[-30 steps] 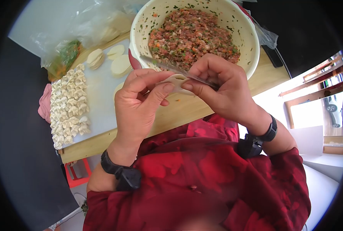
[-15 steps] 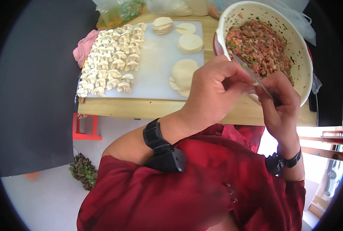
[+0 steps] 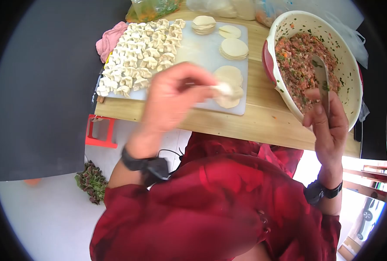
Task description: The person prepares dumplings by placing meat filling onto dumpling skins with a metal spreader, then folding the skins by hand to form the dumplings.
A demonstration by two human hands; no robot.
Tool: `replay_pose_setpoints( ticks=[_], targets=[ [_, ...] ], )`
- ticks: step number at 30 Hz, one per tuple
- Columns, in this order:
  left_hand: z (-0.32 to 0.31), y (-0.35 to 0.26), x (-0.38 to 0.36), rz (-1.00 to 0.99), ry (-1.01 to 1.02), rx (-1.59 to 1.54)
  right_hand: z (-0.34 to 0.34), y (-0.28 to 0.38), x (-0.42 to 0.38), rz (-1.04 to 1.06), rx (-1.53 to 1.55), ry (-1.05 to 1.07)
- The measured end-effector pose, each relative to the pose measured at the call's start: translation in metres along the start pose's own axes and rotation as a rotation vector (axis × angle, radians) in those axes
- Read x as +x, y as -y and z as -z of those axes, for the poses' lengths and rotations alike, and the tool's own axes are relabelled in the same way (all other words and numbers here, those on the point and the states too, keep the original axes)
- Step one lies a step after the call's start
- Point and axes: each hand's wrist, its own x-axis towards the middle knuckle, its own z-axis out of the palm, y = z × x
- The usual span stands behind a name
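Note:
My left hand, smeared by motion, pinches a small pale dumpling over the front of the white cutting board. Folded dumplings fill the board's left side in rows. Along its right side lie stacks of round wrappers, the nearest stack partly behind the dumpling I hold. My right hand grips the handle of a metal spoon at the bowl's near rim. The spoon's tip is over the minced meat filling in the large cream bowl.
The wooden table carries the board and bowl. A pink cloth lies at the board's left corner. Plastic bags stand along the back. On the floor are a red stool and leafy greens.
My hands were together in front of the bowl and have parted. The left moved left over the board with the dumpling. The right tilted the spoon up over the filling.

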Motion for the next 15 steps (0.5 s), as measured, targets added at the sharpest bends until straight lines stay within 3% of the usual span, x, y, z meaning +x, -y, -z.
replay_pose_setpoints(
  ticks=[6,8,15],
  targets=[
    [0.12,0.02,-0.055,0.169,-0.343,0.281,0.023,-0.02,-0.003,-0.032,-0.102,-0.033],
    [0.133,0.032,-0.062,0.197,-0.443,0.343,0.025,-0.021,-0.002,-0.039,-0.097,-0.038],
    [0.136,0.059,-0.059,0.178,-0.476,0.575,0.029,-0.023,-0.004,-0.042,-0.094,-0.051]
  ],
)
